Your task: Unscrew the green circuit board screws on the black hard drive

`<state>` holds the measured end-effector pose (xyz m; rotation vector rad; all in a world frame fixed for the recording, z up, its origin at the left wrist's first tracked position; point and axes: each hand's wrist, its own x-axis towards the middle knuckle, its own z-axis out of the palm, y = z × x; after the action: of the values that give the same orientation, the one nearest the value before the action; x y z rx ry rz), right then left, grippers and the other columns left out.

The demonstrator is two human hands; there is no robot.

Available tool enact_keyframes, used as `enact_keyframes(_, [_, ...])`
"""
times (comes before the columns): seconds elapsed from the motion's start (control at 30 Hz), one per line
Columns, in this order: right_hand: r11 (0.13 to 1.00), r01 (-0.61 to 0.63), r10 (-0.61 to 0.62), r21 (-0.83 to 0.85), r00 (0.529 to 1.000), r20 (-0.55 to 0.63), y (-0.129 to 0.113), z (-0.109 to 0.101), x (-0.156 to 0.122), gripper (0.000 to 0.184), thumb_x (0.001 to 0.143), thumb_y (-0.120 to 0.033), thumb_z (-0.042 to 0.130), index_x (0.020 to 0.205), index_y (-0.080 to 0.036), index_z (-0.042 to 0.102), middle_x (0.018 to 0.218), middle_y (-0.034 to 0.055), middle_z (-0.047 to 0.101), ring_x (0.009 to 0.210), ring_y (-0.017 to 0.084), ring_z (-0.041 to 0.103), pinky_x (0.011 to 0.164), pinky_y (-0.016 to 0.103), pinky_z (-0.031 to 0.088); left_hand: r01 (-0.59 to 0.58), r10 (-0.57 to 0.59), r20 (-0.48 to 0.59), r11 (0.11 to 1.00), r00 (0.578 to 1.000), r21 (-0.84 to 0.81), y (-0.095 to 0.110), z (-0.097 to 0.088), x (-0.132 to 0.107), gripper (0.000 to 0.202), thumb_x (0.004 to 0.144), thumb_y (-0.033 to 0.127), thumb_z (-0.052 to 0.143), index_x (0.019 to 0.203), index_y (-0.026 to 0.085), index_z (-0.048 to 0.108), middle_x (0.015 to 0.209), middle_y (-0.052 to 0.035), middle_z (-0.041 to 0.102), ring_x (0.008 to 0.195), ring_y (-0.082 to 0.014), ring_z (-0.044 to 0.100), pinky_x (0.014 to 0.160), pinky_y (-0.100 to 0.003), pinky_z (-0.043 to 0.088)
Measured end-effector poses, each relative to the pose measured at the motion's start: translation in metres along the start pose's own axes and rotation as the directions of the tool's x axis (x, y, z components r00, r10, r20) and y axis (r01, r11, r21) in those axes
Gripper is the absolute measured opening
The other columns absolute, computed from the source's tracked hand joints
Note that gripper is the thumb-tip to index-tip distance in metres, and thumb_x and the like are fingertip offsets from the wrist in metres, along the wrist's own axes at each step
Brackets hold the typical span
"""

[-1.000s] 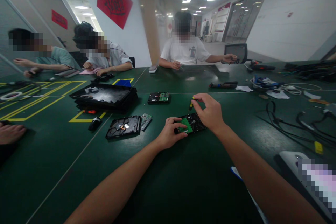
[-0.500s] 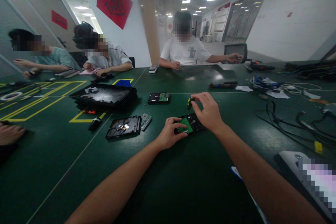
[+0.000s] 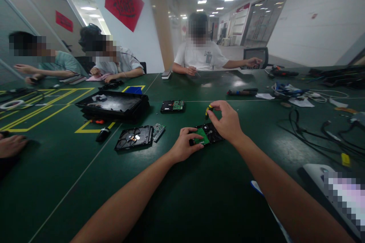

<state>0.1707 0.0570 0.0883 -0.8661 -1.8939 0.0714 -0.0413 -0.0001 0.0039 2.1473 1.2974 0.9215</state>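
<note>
Room: pale walls, rows of ceiling lights, and two red paper signs with dark lettering (image 3: 124, 0).
Tabletop: smooth, dark green surface (image 3: 71, 182), with yellow lines (image 3: 88, 131) at the far left.
Drive in work: a flat black hard drive (image 3: 213, 133) with a bright green circuit board (image 3: 203, 135), lying on the tabletop in front of the person, between the hands.
Left hand (image 3: 186, 144): thumb and fingers half bent, holding the left end of that drive.
Right hand (image 3: 226, 119): thumb and fingertips pinched on a small yellow-and-black screwdriver (image 3: 208, 112), near upright above the drive; whether its tip sits in a screw is too small to tell.
Working well: best to keep the screwdriver square to the drive, press down while twisting, and keep the left fingers clear; a slip could scratch the board.
Hard drives: three; one in work, one with a round centre at left (image 3: 134, 138), one farther off (image 3: 172, 106).
Loose boards: one, a grey-green rectangular circuit board (image 3: 159, 132).
Black plastic trays (image 3: 122, 102): stacked; number unclear.
People: three seated across, plus another person's hand (image 3: 13, 145) at left.
</note>
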Motion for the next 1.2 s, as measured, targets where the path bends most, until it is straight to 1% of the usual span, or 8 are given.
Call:
enact_keyframes(0.17, [1.000, -0.001, 0.001, 0.000, 1.000, 0.016, -0.0016, -0.0012, 0.0003, 0.012, 0.095, -0.027, 0.060, 0.106, -0.024, 0.062, 0.105, 0.0082, 0.069, 0.097, 0.026, 0.066, 0.088, 0.045, 0.054, 0.007, -0.007, 0.011, 1.000, 1.000, 0.009, -0.0005, -0.0001, 0.0008, 0.034, 0.081, 0.035, 0.081, 0.114, 0.031, 0.076, 0.135, -0.0083, 0.055, 0.134, -0.0313, 0.044, 0.115, -0.054, 0.038])
enact_keyframes(0.33, [0.999, 0.015, -0.015, -0.037, 1.000, 0.006, -0.0036, -0.0025, 0.0008, 0.015, 0.096, -0.026, 0.058, 0.110, -0.024, 0.064, 0.110, 0.0096, 0.067, 0.105, 0.027, 0.064, 0.091, 0.047, 0.052, -0.005, 0.005, -0.003, 1.000, 1.000, 0.008, -0.0015, 0.0002, 0.0006, 0.034, 0.081, 0.036, 0.081, 0.114, 0.031, 0.075, 0.134, -0.0085, 0.055, 0.132, -0.0308, 0.045, 0.115, -0.053, 0.039])
enact_keyframes(0.5, [1.000, 0.005, -0.005, 0.001, 1.000, -0.009, -0.0023, -0.0010, 0.0007, 0.011, 0.095, -0.027, 0.060, 0.106, -0.024, 0.062, 0.107, 0.0091, 0.068, 0.101, 0.026, 0.065, 0.089, 0.045, 0.054, -0.016, 0.016, -0.007, 1.000, 1.000, 0.004, -0.0027, 0.0008, 0.0003, 0.033, 0.082, 0.037, 0.081, 0.114, 0.030, 0.075, 0.135, -0.0083, 0.055, 0.132, -0.0303, 0.045, 0.115, -0.053, 0.039])
enact_keyframes(0.7, [0.999, 0.030, -0.029, -0.037, 0.999, 0.026, -0.0031, -0.0018, 0.0003, 0.020, 0.095, -0.023, 0.057, 0.114, -0.025, 0.063, 0.110, 0.0095, 0.064, 0.102, 0.027, 0.063, 0.091, 0.048, 0.052, 0.006, -0.006, 0.005, 1.000, 1.000, 0.008, -0.0039, 0.0018, 0.0008, 0.035, 0.081, 0.037, 0.081, 0.115, 0.031, 0.075, 0.136, -0.0081, 0.055, 0.134, -0.0315, 0.044, 0.115, -0.055, 0.039])
enact_keyframes(0.87, [1.000, 0.007, -0.007, -0.010, 1.000, -0.016, 0.0007, -0.0004, 0.0004, 0.015, 0.092, -0.023, 0.062, 0.107, -0.023, 0.060, 0.111, 0.0110, 0.066, 0.105, 0.028, 0.063, 0.090, 0.047, 0.053, -0.005, 0.005, -0.005, 1.000, 1.000, 0.011, -0.0035, 0.0013, 0.0003, 0.034, 0.081, 0.038, 0.081, 0.114, 0.031, 0.076, 0.135, -0.0078, 0.055, 0.133, -0.0312, 0.044, 0.115, -0.054, 0.039])
enact_keyframes(0.97, [1.000, 0.017, -0.017, -0.018, 1.000, 0.013, -0.0001, -0.0008, 0.0004, 0.016, 0.094, -0.024, 0.060, 0.110, -0.024, 0.061, 0.109, 0.0098, 0.067, 0.102, 0.027, 0.064, 0.090, 0.047, 0.053, -0.009, 0.009, -0.001, 1.000, 1.000, 0.009, -0.0025, 0.0006, 0.0000, 0.034, 0.082, 0.038, 0.080, 0.115, 0.031, 0.075, 0.135, -0.0082, 0.056, 0.133, -0.0309, 0.045, 0.115, -0.053, 0.039])
enact_keyframes(1.1, [0.999, 0.030, -0.029, -0.040, 0.999, 0.028, -0.0025, -0.0021, 0.0004, 0.023, 0.095, -0.022, 0.058, 0.117, -0.025, 0.062, 0.112, 0.0100, 0.065, 0.104, 0.028, 0.063, 0.093, 0.048, 0.052, 0.000, 0.000, 0.000, 1.000, 1.000, 0.008, -0.0007, -0.0001, 0.0001, 0.034, 0.081, 0.036, 0.081, 0.115, 0.031, 0.075, 0.135, -0.0081, 0.055, 0.133, -0.0312, 0.044, 0.115, -0.054, 0.039])
enact_keyframes(1.2, [1.000, 0.006, -0.006, -0.031, 1.000, -0.001, -0.0009, -0.0014, 0.0004, 0.018, 0.093, -0.023, 0.061, 0.111, -0.023, 0.062, 0.110, 0.0108, 0.065, 0.103, 0.028, 0.063, 0.091, 0.048, 0.053, 0.003, -0.003, 0.003, 1.000, 1.000, 0.011, 0.0006, -0.0008, 0.0002, 0.034, 0.081, 0.035, 0.081, 0.115, 0.031, 0.075, 0.135, -0.0082, 0.055, 0.133, -0.0312, 0.044, 0.115, -0.054, 0.039])
